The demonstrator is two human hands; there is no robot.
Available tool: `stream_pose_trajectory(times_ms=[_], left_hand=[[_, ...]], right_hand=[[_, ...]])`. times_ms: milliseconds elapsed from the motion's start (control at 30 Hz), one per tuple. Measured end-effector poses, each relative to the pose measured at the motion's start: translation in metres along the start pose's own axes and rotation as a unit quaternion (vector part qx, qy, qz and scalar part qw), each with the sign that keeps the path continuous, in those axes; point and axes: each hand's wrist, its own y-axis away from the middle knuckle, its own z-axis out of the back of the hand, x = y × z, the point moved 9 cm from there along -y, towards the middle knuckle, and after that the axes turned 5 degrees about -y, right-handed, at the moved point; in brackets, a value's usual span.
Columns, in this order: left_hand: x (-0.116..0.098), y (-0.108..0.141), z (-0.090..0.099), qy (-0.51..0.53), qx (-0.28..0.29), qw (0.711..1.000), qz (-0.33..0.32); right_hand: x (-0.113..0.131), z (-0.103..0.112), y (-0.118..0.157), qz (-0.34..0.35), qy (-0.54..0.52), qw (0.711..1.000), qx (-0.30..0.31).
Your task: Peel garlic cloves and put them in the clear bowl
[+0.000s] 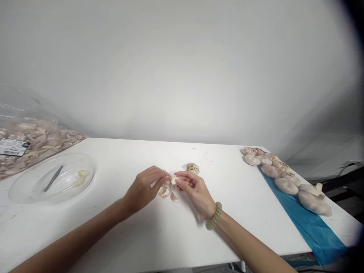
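Near the middle of the white table, my right hand (193,189), with a beaded bracelet at its wrist, pinches a pale garlic clove (174,181) between thumb and fingers. My left hand (148,186) meets it from the left, its thumb and fingers closed on papery garlic skin beside the clove. Loose skins (164,192) lie on the table just below the fingertips. A partly broken garlic bulb (192,168) sits right behind my right hand. The clear plate (21,191) at the left holds a peeled clove (82,173) and a grey tool (54,178).
Several whole garlic bulbs (286,185) line the right table edge, partly on a blue plastic sheet (301,218). A labelled clear bag of garlic skins (42,140) lies at the far left. A white wall (182,76) rises behind the table.
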Motion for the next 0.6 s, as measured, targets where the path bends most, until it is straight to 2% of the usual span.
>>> stream_pose_trajectory(times_ms=[100, 267, 400, 600], left_hand=[[0.0, 0.003, -0.007, 0.018, 0.024, 0.999, 0.016], [0.001, 0.007, -0.011, 0.019, 0.018, 1.0, 0.01], [-0.005, 0.008, -0.013, -0.008, 0.022, 0.999, -0.041], [-0.016, 0.011, -0.017, -0.101, 0.036, 0.989, -0.104]], right_hand=[[0.006, 0.002, 0.001, 0.023, 0.035, 0.999, -0.011], [0.01, 0.002, 0.002, 0.035, 0.057, 0.998, -0.014], [0.009, 0.004, 0.002, 0.032, 0.069, 0.997, -0.024], [0.006, 0.004, 0.003, 0.02, 0.063, 0.997, -0.026]])
